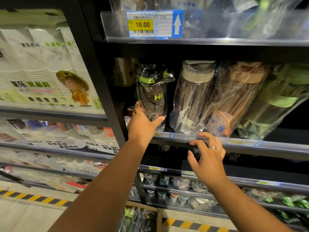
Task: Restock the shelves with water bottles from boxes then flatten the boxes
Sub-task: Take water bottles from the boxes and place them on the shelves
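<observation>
While the left hand (143,126) grips the base of a plastic-wrapped black bottle (153,87) standing at the left of the shelf (267,146), the right hand (208,158) hovers at the shelf's front edge, fingers spread, holding nothing.

The cardboard box (159,220) is cropped below; lower shelf labels (153,168) are unreadable

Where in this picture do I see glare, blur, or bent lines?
Head view: glare streaks the plastic wrap on the black bottle and the price tag; the paper cup packs are blurred; the shelf rail slants, likely wide-angle distortion; the shelf back is dark.
</observation>
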